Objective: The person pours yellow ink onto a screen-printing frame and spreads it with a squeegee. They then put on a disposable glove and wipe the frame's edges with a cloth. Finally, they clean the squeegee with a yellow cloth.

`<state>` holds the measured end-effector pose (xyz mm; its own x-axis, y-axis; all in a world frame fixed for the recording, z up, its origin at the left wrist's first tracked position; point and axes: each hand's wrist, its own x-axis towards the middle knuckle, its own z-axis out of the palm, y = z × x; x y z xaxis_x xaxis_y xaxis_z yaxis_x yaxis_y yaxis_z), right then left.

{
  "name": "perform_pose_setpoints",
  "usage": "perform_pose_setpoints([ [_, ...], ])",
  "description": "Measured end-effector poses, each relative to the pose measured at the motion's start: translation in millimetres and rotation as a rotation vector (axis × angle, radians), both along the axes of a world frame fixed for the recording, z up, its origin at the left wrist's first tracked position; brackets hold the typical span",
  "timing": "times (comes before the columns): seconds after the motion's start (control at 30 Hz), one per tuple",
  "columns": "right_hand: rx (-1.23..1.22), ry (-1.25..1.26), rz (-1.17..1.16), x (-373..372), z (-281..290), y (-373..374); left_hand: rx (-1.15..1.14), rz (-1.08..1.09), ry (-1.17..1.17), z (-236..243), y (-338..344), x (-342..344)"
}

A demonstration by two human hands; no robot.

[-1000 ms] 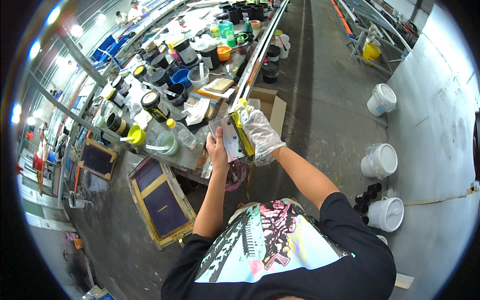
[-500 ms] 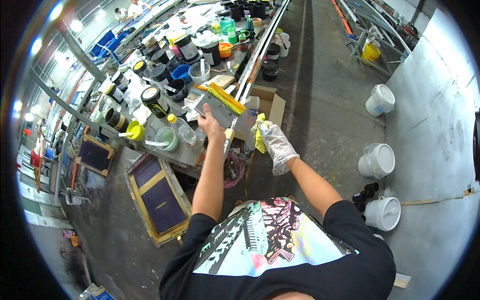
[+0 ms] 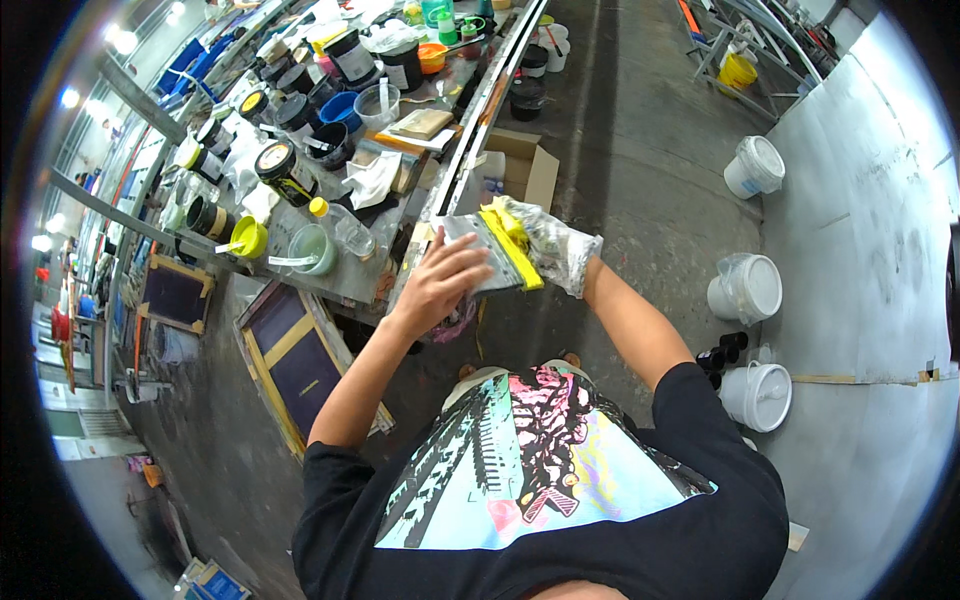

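Observation:
In front of me, beside the table's edge, my left hand (image 3: 447, 277) holds a squeegee (image 3: 490, 245) with a flat grey body and a yellow blade along one side. Its fingers lie across the grey face. My right hand (image 3: 560, 246), in a clear plastic glove, is closed on a yellow cloth (image 3: 508, 222) and presses it against the blade edge. The glove and cloth hide part of the blade and the right fingertips.
Left, the cluttered table (image 3: 345, 280) carries ink jars (image 3: 285, 172), a clear yellow-capped bottle (image 3: 347, 230), a pale green cup (image 3: 314, 250) and a yellow cup (image 3: 248, 238). Framed screens (image 3: 300, 345) lean below. A cardboard box (image 3: 535, 165) sits under the rail; white buckets (image 3: 750, 290) line the right wall.
The squeegee has come down and nearer to me, turning in my left hand. My right hand's yellow cloth, apart from it before, now touches the blade.

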<state>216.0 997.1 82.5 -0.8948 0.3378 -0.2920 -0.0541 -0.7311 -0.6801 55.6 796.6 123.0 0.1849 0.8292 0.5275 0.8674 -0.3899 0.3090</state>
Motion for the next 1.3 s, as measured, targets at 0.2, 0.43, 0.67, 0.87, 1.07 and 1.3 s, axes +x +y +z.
perform_pose_setpoints([
  [0.2,0.267,-0.121,-0.099,-10.7,-18.1,12.4,0.116,0.324,-0.543,-22.2,8.2,13.2],
  [0.43,0.647,-0.076,-0.152,-48.7,10.7,5.6,-0.321,0.503,-1.739,-39.3,23.8,9.9],
  [0.67,0.739,-0.184,-0.209,-60.9,46.1,-23.3,0.125,0.591,-1.747,-45.9,65.8,-9.3],
  [0.87,0.860,-0.361,-0.209,-41.5,23.9,-21.3,0.284,0.693,-1.654,-43.7,106.1,-33.3],
  [1.07,0.230,-0.235,-0.178,27.4,6.9,-18.9,0.374,0.654,-1.569,-29.1,72.0,-65.1],
  [1.3,0.002,-0.326,-0.171,95.1,-41.8,15.5,-0.016,0.914,-1.405,-59.2,-33.1,-80.6],
])
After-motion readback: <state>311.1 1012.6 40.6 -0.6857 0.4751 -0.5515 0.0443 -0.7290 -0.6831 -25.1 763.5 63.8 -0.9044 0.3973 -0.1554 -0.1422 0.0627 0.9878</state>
